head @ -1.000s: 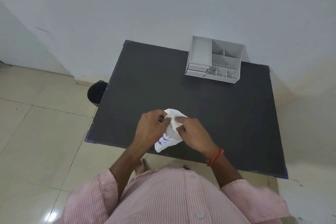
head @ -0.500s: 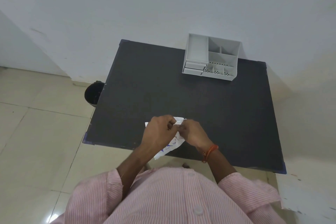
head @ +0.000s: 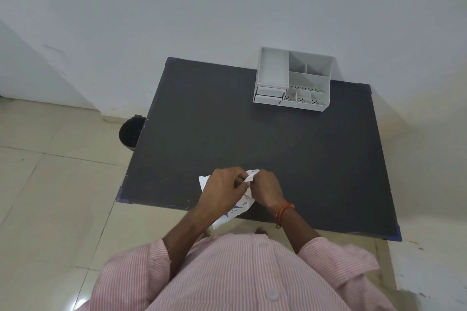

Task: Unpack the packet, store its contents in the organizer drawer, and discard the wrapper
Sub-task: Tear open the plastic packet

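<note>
A white packet (head: 236, 211) with blue print hangs over the near edge of the black table (head: 252, 139). My left hand (head: 222, 190) and my right hand (head: 266, 190) both pinch its top edge, knuckles close together, and hide most of it. What is inside the packet is hidden. The white plastic organizer (head: 293, 78) stands at the table's far right against the wall, with open compartments and two small drawers (head: 269, 94) at its front left, both pushed in.
A black waste bin (head: 130, 132) stands on the tiled floor just off the table's left edge. A white wall runs behind the table. Bare black tabletop lies between my hands and the organizer.
My hands have drawn closer together on the packet's top edge. More of the packet is now covered by my left hand.
</note>
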